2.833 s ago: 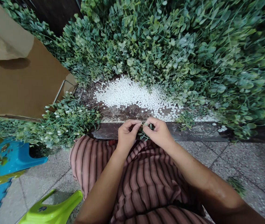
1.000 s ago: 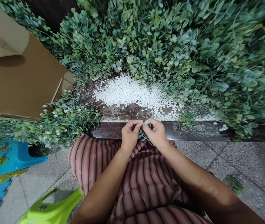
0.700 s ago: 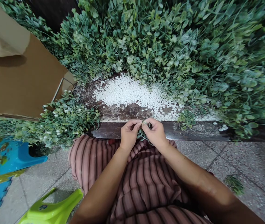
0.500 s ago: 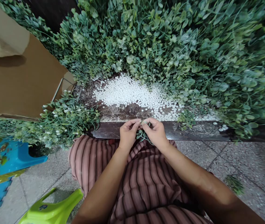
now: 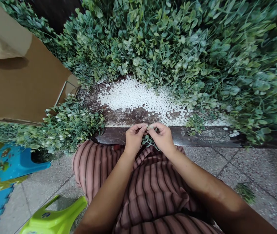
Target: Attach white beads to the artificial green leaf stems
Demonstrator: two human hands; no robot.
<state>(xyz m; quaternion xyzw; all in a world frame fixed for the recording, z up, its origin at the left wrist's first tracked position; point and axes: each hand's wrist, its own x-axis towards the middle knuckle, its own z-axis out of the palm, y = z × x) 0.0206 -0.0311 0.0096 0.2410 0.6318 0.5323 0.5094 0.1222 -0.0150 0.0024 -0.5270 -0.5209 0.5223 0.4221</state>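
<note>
My left hand [image 5: 133, 139] and my right hand [image 5: 163, 138] meet fingertip to fingertip above my lap, at the table's front edge. Pinched in the right hand is a small artificial leaf sprig [image 5: 148, 141], its green leaves hanging below the fingers. The left thumb and forefinger press together at the sprig's tip; what lies between them is too small to make out. Just beyond the hands, a heap of small white beads [image 5: 133, 96] spreads over the dark wooden table [image 5: 119, 120].
Artificial greenery [image 5: 157, 42] is piled behind the beads. Sprigs with white tips [image 5: 65, 126] lie at left, below a cardboard box [image 5: 18, 87]. A blue stool [image 5: 14, 162] and a green stool [image 5: 53, 216] stand at lower left. A loose sprig [image 5: 245, 192] lies on the floor.
Both hands stay at nearly the same spot, fingertips still together around the sprig. The whole view has shifted very slightly.
</note>
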